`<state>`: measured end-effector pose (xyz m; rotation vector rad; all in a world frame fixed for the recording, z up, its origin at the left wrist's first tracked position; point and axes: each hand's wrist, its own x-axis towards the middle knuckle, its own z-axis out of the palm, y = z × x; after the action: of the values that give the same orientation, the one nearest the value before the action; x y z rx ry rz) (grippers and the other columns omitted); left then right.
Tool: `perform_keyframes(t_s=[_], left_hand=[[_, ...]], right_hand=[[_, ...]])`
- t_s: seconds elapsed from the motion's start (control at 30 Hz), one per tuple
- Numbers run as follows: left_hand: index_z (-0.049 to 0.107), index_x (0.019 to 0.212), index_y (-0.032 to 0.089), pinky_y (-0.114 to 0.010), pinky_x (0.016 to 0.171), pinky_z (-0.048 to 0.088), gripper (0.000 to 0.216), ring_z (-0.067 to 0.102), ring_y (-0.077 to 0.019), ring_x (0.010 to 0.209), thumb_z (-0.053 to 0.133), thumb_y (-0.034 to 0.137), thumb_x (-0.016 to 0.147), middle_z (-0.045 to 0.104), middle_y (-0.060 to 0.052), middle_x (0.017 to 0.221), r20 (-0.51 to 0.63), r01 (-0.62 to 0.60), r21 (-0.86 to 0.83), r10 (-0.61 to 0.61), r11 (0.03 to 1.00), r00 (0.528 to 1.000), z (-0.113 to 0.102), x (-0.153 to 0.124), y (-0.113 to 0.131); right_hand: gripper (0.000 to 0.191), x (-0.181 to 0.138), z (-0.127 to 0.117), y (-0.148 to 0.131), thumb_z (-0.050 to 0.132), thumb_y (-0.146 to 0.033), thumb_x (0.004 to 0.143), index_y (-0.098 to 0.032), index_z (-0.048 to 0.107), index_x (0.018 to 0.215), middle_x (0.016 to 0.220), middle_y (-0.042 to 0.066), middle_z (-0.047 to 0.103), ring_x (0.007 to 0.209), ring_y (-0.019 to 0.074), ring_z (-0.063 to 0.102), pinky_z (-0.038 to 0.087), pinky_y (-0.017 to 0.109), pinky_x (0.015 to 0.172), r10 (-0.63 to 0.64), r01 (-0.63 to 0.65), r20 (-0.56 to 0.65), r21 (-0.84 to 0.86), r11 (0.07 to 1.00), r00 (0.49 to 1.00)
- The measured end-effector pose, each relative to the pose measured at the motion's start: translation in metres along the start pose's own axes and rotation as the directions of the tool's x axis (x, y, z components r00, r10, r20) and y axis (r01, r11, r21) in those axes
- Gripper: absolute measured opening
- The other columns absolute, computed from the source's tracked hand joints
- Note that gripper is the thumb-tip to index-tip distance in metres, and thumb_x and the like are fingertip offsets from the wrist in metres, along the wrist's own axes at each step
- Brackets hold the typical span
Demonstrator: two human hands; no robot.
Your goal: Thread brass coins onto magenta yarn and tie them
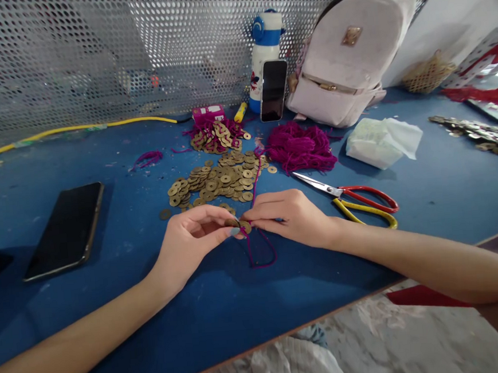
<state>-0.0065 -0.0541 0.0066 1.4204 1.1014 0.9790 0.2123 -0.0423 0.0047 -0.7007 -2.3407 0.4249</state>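
Between thumb and fingers, my left hand (190,237) pinches brass coins (245,227) with holes in their middles. Closed at the coins' right side, my right hand (292,214) grips a purple cord (256,180). A loop of that cord hangs below the coins, and its upper length runs back toward a purple yarn bundle (300,147). Just beyond my hands lies a loose pile of holed coins (222,180). Behind it sit coins tied with purple cord (217,136). Scissors (344,193) with red and yellow handles rest right of my right hand.
A dark phone (65,229) lies at the left. At the back stand an upright phone (273,90), a bottle (266,53) and a pale backpack (350,52) against a perforated metal panel (92,55). A white wrapped packet (381,141) and more coins (477,134) are at the right.
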Motion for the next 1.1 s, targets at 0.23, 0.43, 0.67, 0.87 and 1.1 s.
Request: perform_keyframes(t_s=[0.23, 0.43, 0.67, 0.87, 1.1], left_hand=[[0.075, 0.077, 0.019, -0.023, 0.069, 0.057, 0.011, 0.068, -0.0143, 0.07, 0.079, 0.017, 0.067, 0.074, -0.002, 0.076, 0.002, -0.011, 0.01, 0.011, 1.0, 1.0, -0.001, -0.001, 0.001], [0.075, 0.076, 0.02, -0.022, 0.068, 0.057, 0.012, 0.068, -0.0134, 0.068, 0.08, 0.016, 0.065, 0.074, -0.001, 0.077, -0.003, -0.014, -0.014, 0.014, 1.0, 1.0, 0.0, 0.0, 0.002], [0.074, 0.074, 0.019, -0.025, 0.066, 0.058, 0.012, 0.068, -0.0157, 0.067, 0.08, 0.017, 0.064, 0.073, -0.002, 0.072, -0.014, -0.02, 0.002, 0.02, 1.0, 1.0, 0.001, -0.001, 0.003], [0.073, 0.075, 0.018, -0.022, 0.066, 0.057, 0.011, 0.066, -0.0138, 0.067, 0.08, 0.018, 0.066, 0.072, -0.002, 0.074, -0.022, -0.021, -0.004, 0.021, 1.0, 1.0, 0.001, -0.001, 0.003], [0.07, 0.078, 0.017, -0.024, 0.067, 0.058, 0.015, 0.066, -0.0142, 0.067, 0.08, 0.02, 0.067, 0.07, -0.001, 0.072, -0.072, -0.023, -0.014, 0.022, 1.0, 0.997, 0.001, -0.001, 0.001]], right_hand=[[0.029, 0.0, -0.001, 0.0, 0.044, -0.026, 0.102, -0.015, 0.071, 0.101, 0.085, 0.006, 0.069, 0.075, 0.0138, 0.064, 0.045, 0.023, 0.065, 0.037, -0.025, 0.079, -0.143, 0.989, 0.996], [0.034, -0.002, -0.001, 0.002, 0.039, -0.029, 0.104, -0.015, 0.07, 0.099, 0.079, 0.005, 0.064, 0.069, 0.0134, 0.059, 0.038, 0.026, 0.06, -0.044, 0.08, 0.12, -0.318, 0.945, 0.992], [0.038, -0.001, 0.0, 0.0, 0.036, -0.03, 0.105, -0.015, 0.069, 0.094, 0.073, 0.003, 0.06, 0.064, 0.013, 0.054, 0.036, 0.027, 0.059, -0.116, 0.149, 0.108, -0.375, 0.915, 0.987], [0.031, -0.002, 0.002, -0.004, 0.042, -0.028, 0.103, -0.017, 0.069, 0.092, 0.075, 0.002, 0.064, 0.061, 0.0119, 0.054, 0.036, 0.027, 0.058, -0.134, 0.146, 0.058, -0.357, 0.923, 0.989], [0.013, 0.001, 0.0, -0.01, 0.056, -0.024, 0.093, -0.016, 0.066, 0.092, 0.079, 0.003, 0.063, 0.069, 0.0114, 0.057, 0.042, 0.021, 0.059, 0.093, -0.098, 0.09, 0.053, 0.994, 0.992]])
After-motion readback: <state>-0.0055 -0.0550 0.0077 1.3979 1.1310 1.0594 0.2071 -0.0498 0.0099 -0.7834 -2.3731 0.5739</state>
